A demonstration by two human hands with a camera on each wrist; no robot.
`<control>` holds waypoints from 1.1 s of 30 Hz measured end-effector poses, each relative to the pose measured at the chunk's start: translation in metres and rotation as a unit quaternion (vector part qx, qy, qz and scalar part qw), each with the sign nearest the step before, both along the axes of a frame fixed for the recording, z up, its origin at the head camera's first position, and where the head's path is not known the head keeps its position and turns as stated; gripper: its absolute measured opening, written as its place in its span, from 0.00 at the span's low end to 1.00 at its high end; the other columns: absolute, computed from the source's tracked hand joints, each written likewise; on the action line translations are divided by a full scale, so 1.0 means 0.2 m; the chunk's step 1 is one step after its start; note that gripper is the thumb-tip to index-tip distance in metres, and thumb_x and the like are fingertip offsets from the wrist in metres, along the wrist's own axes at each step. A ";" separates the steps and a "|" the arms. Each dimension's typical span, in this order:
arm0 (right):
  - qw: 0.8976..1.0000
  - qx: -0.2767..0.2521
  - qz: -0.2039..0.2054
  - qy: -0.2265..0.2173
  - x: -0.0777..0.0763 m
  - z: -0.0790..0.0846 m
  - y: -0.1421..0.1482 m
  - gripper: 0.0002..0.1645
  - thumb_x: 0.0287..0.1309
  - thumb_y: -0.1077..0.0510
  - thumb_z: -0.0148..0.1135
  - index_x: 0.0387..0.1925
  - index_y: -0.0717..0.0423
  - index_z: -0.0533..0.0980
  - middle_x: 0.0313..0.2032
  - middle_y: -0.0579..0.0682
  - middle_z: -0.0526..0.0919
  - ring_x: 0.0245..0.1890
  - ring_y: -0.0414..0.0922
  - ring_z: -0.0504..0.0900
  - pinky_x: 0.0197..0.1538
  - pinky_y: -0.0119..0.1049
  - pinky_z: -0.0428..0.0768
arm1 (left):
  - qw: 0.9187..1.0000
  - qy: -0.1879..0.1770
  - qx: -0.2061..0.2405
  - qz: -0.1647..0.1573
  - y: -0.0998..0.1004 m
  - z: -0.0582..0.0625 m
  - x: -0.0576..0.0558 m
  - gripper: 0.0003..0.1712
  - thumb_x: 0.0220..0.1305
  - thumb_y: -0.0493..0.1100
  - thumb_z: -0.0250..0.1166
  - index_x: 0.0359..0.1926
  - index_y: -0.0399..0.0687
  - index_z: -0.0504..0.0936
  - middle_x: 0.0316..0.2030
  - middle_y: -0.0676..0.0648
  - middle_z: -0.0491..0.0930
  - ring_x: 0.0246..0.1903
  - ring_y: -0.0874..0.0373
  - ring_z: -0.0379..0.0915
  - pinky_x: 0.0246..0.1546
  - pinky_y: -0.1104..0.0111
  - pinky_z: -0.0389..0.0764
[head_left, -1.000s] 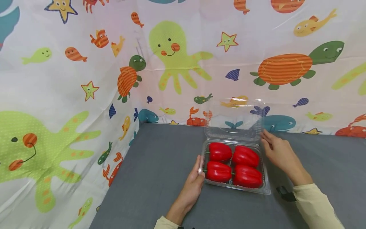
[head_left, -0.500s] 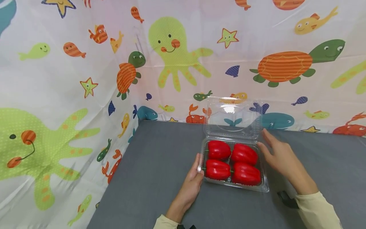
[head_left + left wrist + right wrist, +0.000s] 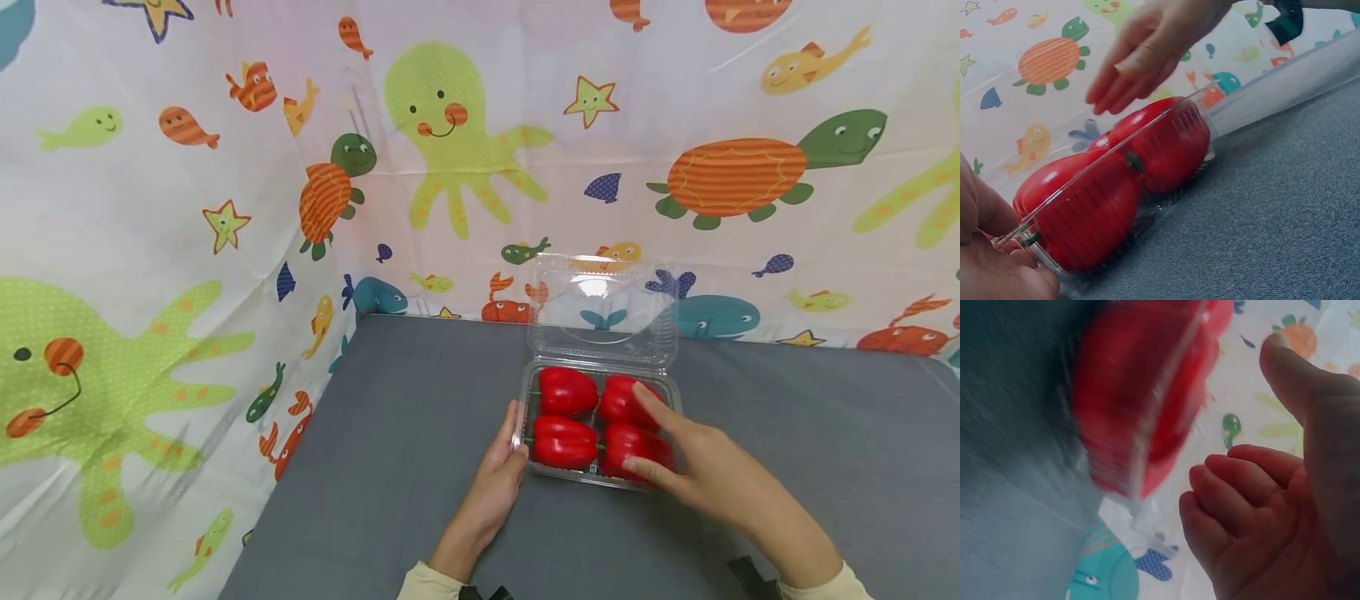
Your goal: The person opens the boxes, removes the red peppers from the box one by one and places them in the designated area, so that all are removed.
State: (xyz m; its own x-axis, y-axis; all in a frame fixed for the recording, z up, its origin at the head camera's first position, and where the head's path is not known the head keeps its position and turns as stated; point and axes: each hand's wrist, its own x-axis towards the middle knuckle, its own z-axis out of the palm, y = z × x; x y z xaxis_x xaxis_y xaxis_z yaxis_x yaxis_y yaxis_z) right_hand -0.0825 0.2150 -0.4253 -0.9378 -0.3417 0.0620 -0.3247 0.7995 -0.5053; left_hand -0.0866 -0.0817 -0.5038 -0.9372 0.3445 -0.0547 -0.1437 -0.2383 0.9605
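Observation:
A clear plastic clamshell box (image 3: 588,477) stands on the table with its hinged lid (image 3: 555,337) raised at the back. Several red bell peppers (image 3: 564,442) with green stems lie in it in two rows. My left hand (image 3: 489,492) grips the box's left rim, thumb on the near side; the left wrist view shows the fingers (image 3: 997,219) at the rim's corner. Over the right-hand peppers hovers my right hand (image 3: 708,467), thumb and fingers spread, holding nothing. From the right wrist, its palm (image 3: 1266,531) faces a blurred pepper (image 3: 1141,387).
A grey cloth-covered table (image 3: 405,417) extends on both sides of the box. Behind and to the left hangs a white curtain (image 3: 285,200) printed with sea animals; the raised lid stands in front of it. A black strap (image 3: 750,575) shows near my right wrist.
My right hand has left the lid's right side and come forward and left, over the right-hand peppers. The left hand keeps its grip; the lid stays raised.

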 end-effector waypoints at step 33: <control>0.999 0.054 -0.009 0.003 0.06 -0.07 -0.08 0.55 0.56 0.36 0.77 0.78 0.55 0.68 0.75 0.61 0.69 0.60 0.69 0.82 0.50 0.62 0.86 | 1.000 0.009 -0.018 -0.004 -0.01 -0.02 0.02 0.40 0.83 0.34 0.42 0.86 0.51 0.36 0.86 0.51 0.38 0.84 0.51 0.28 0.81 0.52 0.41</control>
